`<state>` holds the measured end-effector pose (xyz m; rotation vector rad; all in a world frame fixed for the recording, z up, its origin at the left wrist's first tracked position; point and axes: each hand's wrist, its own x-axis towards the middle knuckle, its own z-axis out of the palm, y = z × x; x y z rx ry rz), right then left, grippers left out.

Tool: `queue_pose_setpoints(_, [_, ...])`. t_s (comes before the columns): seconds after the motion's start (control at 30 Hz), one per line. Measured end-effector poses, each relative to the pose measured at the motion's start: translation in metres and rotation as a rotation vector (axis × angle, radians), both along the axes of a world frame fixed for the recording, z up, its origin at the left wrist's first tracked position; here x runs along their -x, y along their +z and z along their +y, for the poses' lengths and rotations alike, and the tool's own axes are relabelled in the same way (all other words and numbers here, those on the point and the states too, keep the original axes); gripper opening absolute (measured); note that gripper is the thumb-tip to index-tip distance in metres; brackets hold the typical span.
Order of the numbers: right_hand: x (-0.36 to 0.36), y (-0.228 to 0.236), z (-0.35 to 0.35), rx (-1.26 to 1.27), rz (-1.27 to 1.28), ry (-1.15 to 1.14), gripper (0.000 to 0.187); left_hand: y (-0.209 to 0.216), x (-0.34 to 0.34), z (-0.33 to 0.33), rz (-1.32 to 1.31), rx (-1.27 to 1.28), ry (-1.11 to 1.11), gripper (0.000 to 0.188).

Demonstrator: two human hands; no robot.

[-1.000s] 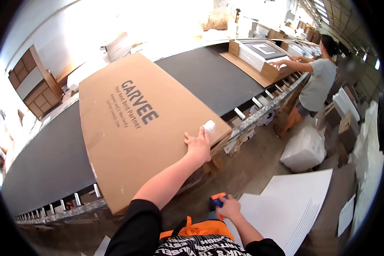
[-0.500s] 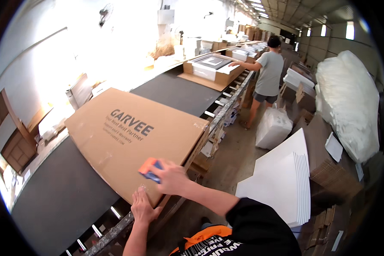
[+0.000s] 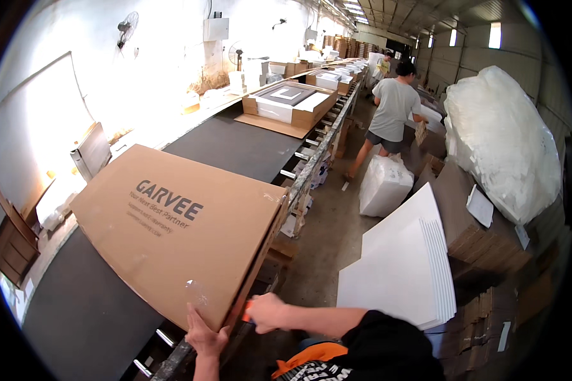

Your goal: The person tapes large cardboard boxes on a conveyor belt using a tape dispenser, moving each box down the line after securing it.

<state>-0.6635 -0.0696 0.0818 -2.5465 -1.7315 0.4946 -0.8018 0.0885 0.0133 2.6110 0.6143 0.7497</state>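
A large flat brown cardboard box (image 3: 165, 228) with dark print lies across the conveyor in front of me. My left hand (image 3: 206, 335) rests with spread fingers on its near corner, beside a shiny patch of clear tape (image 3: 196, 292). Just off the box's right side, my right hand (image 3: 267, 312) is closed around an orange tape dispenser (image 3: 247, 312). Most of the dispenser is hidden by my fingers and by blur. It is down beside the box's near right edge.
Farther along the conveyor (image 3: 235, 141) sits an open box (image 3: 291, 105) with white foam. A co-worker (image 3: 397, 105) stands in the aisle, near a wrapped white bundle (image 3: 386, 185). White foam sheets (image 3: 394, 273), stacked cardboard (image 3: 483, 232) and a big plastic-wrapped bale (image 3: 502, 140) line the right.
My right hand has moved with the tape dispenser from above the box top to beside its right edge. My left hand stays on the corner. The co-worker has turned from the conveyor toward the right.
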Motion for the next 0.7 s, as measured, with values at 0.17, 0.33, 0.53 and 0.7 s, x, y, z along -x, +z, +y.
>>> queue_pose_setpoints(0.17, [0.023,-0.105,0.046,0.057,-0.269,0.244,0.017,0.0,0.002,0.0,-0.003,-0.01,-0.035,0.119])
queue_pose_setpoints(0.33, [-0.025,-0.177,-0.042,0.024,0.383,-0.109,0.056,-0.003,0.004,0.002,0.064,-0.087,-0.014,0.117])
queue_pose_setpoints(0.53, [-0.189,-0.179,-0.163,-0.715,1.393,-0.917,0.063,0.023,-0.005,-0.008,0.239,-0.089,0.043,0.103])
queue_pose_setpoints(0.7, [-0.353,-0.121,-0.171,-0.983,1.419,-0.891,0.066,0.057,-0.105,-0.047,0.388,-0.254,0.051,0.101])
